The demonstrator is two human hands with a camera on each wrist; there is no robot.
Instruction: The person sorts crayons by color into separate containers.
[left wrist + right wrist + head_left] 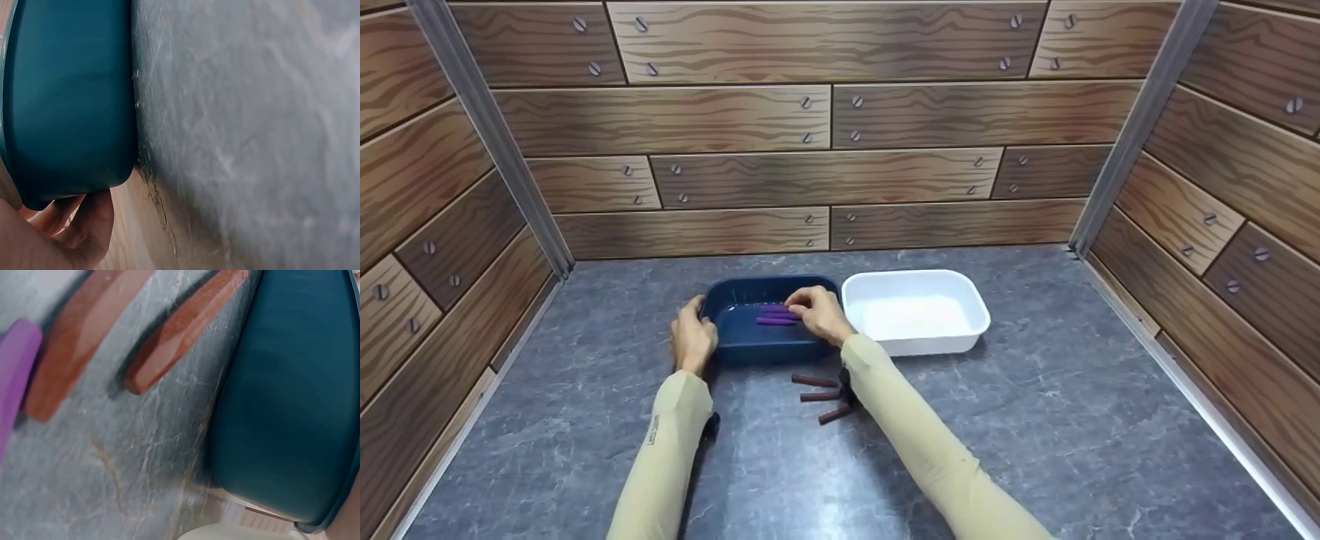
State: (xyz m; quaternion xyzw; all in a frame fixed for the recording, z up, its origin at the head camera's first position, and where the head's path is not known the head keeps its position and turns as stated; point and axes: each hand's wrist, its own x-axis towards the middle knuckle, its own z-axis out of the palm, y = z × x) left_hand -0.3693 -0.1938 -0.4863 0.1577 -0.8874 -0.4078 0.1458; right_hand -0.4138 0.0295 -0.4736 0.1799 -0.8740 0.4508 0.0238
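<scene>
My left hand (692, 337) grips the left end of a dark blue tray (765, 352); in the left wrist view its fingers (93, 222) curl against the tray's outer end wall beneath the rim. Inside that tray lie several purple sticks (775, 322), roughly parallel. My right hand (819, 313) reaches in over the tray's right half, thumb and fingertips pinching the end of a purple stick (774, 308). Parts of the sticks are hidden behind this hand. On the table in front of the tray, brown sticks (819, 397) lie below the right wrist, which covers their right ends.
A white tray (931, 346) stands right beside the blue one, on its right. Near the brown sticks, another purple stick (16, 371) shows at the edge of the right wrist view. Wood-patterned walls (829, 120) enclose the grey marbled table (585, 450) at the back and both sides.
</scene>
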